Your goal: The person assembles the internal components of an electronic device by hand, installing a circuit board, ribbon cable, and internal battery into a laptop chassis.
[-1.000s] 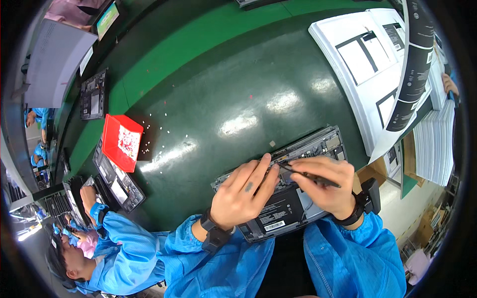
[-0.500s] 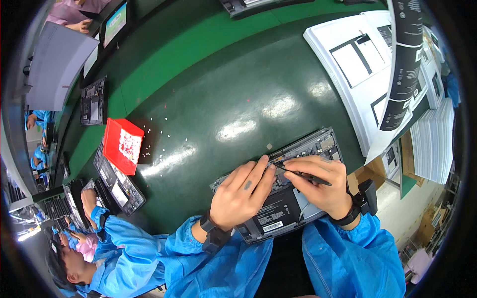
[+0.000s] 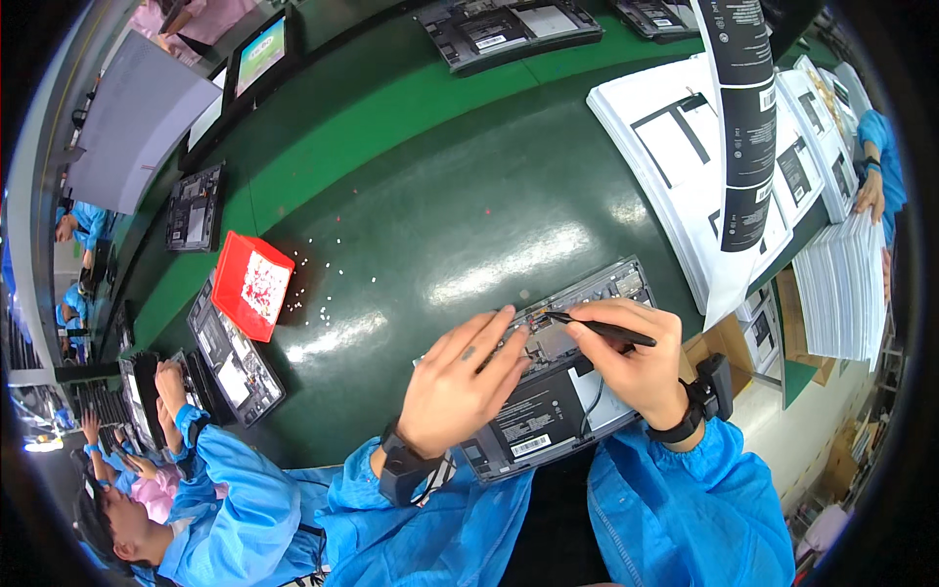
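On the table (image 3: pixel 411 225), the open laptop (image 3: pixel 533 416) lies under our hands. Our right hand (image 3: pixel 634 357) pinches a black tool (image 3: pixel 628 336), its tip at the laptop's far half, and our left hand (image 3: pixel 455 391) is at the laptop's left side, but we cannot tell if it grips anything. Our hands are farther apart than before.

the black battery (image 3: pixel 550 409) bears print (image 3: pixel 525 428) too small to read.

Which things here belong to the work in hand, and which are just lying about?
In the work:
opened device, left hand on it
black pointed tool in right hand

Apparently lying about:
red bin of white bits
stacked white sheets
another opened device
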The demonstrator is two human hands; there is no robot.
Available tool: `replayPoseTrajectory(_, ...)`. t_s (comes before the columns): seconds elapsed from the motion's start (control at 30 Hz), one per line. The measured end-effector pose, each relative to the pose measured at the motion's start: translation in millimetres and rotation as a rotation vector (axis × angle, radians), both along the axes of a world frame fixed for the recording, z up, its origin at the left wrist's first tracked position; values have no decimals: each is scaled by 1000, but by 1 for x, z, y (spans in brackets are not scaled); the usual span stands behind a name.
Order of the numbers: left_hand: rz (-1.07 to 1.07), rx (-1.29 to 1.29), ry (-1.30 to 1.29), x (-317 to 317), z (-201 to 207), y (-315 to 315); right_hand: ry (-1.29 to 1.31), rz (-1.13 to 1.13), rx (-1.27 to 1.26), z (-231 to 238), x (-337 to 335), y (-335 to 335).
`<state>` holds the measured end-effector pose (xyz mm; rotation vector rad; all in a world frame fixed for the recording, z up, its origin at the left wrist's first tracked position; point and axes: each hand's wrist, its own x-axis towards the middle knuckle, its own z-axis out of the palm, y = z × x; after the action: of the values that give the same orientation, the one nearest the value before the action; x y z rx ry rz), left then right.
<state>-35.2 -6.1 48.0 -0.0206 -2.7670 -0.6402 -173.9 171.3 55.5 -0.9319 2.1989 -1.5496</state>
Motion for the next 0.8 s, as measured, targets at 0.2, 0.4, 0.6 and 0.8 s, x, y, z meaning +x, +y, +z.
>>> replayPoseTrajectory(0.2, 339, 170, 131, 53, -3, -16, 115, 7, -22, 9, -2, -2)
replayPoseTrajectory(0.4, 563, 320, 62, 96, -23, -6, 94, 35, -8, 8, -7, 0)
replayPoseTrajectory(0.6, 568, 491, 98, 103, -36, 12, 78, 45, -44, 11, -10, 4)
replayPoseTrajectory(0.8, 647, 571, 79, 107, -38, 29, -36, -125, -259, 14, -31, 27)
